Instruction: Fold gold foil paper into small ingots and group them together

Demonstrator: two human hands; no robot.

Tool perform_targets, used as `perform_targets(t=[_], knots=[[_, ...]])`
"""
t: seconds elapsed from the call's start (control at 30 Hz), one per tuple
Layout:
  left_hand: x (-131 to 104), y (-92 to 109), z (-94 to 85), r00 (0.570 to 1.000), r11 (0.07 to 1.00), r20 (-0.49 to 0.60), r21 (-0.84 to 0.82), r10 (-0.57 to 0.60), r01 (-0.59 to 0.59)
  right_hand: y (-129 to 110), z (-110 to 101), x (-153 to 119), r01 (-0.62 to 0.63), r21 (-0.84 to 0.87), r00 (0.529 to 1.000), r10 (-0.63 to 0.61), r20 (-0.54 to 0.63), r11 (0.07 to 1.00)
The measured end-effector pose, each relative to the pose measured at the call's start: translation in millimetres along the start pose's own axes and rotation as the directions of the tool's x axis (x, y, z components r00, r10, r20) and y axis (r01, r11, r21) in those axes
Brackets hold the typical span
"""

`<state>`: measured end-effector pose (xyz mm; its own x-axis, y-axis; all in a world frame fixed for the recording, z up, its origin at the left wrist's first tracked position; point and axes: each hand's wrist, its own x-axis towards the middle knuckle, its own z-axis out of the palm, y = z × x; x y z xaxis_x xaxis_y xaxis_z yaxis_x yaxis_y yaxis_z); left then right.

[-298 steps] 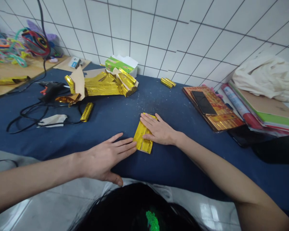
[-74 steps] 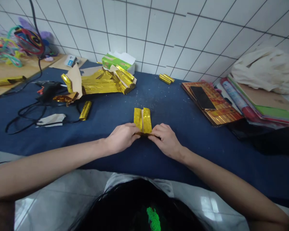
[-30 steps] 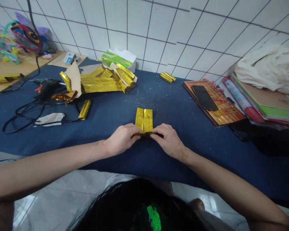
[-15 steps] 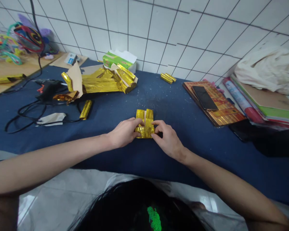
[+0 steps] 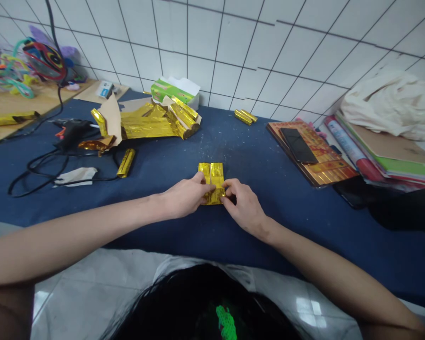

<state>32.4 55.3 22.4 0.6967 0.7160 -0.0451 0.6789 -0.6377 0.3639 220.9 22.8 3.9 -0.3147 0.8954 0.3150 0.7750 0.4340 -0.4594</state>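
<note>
A small piece of gold foil paper [image 5: 216, 173], folded with its sides meeting at a middle seam, lies on the blue cloth between my hands. My left hand [image 5: 186, 196] presses on its left side, fingers and thumb over the lower folded part. At the lower right edge, my right hand [image 5: 246, 205] pinches the foil paper between thumb and forefinger. The parts beneath my left fingers are hidden. To the left lies a rolled gold foil tube [image 5: 126, 163].
Crumpled gold foil sheets [image 5: 148, 125] lie at the back left, near a green tissue box [image 5: 173, 90]. A black glue gun [image 5: 72, 132] and its looped cable are at left. Two gold rolls [image 5: 245, 116] rest by the wall. A phone [image 5: 299, 145] sits on a patterned board [image 5: 331, 165] at right.
My left fingers have shifted slightly further over the foil paper, and its two top flaps sit closer together. My right hand keeps its pinch. The view has shifted a little.
</note>
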Motion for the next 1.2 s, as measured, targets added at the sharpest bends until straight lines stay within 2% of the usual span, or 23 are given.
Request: perform_targets(t=[0.1, 0.27, 0.47, 0.7, 0.8, 0.87, 0.97, 1.03, 1.1, 1.2], knots=[[0.6, 1.8, -3.2, 0.997, 0.998, 0.076, 0.049, -0.032, 0.029, 1.0, 0.4, -0.3, 0.040, -0.034, 0.998, -0.039, 0.042, 0.999], [-1.0, 4.3, -4.1, 0.996, 0.992, 0.087, 0.125, -0.031, 0.020, 1.9, 2.8, -3.5, 0.134, -0.118, 0.990, -0.129, 0.051, 0.984], [-1.7, 6.0, -4.0, 0.995, 0.982, 0.096, 0.190, -0.019, 0.000, 0.3, 5.2, -6.6, 0.220, -0.306, 0.975, -0.206, 0.077, 0.926], [-4.2, 7.0, -3.7, 0.995, 0.961, 0.095, 0.272, 0.016, -0.042, -0.8, -1.8, -10.6, 0.200, -0.509, 0.979, -0.187, 0.077, 0.837], [-9.9, 8.3, 0.8, 0.998, 0.939, 0.015, 0.338, 0.064, -0.066, -1.7, -4.0, -11.2, 0.219, -0.530, 0.975, -0.197, 0.099, 0.819], [-14.9, 9.4, 4.9, 0.990, 0.908, -0.047, 0.405, 0.136, -0.105, -2.6, -4.5, -11.4, 0.226, -0.528, 0.974, -0.195, 0.115, 0.819], [-21.4, 9.1, 11.2, 0.958, 0.860, -0.086, 0.468, 0.274, -0.204, -3.6, -4.8, -11.6, 0.229, -0.521, 0.973, -0.184, 0.138, 0.822], [-24.4, 7.3, 15.1, 0.938, 0.857, -0.100, 0.447, 0.332, -0.256, -3.7, -5.3, -11.8, 0.233, -0.520, 0.972, -0.180, 0.151, 0.822], [-27.3, 5.0, 18.3, 0.930, 0.868, -0.105, 0.410, 0.351, -0.281, -3.1, -6.3, -11.5, 0.236, -0.518, 0.971, -0.179, 0.159, 0.822], [-31.9, 3.2, 20.9, 0.942, 0.880, -0.081, 0.389, 0.326, -0.271, 0.4, -8.0, -8.9, 0.233, -0.521, 0.972, -0.176, 0.157, 0.821]])
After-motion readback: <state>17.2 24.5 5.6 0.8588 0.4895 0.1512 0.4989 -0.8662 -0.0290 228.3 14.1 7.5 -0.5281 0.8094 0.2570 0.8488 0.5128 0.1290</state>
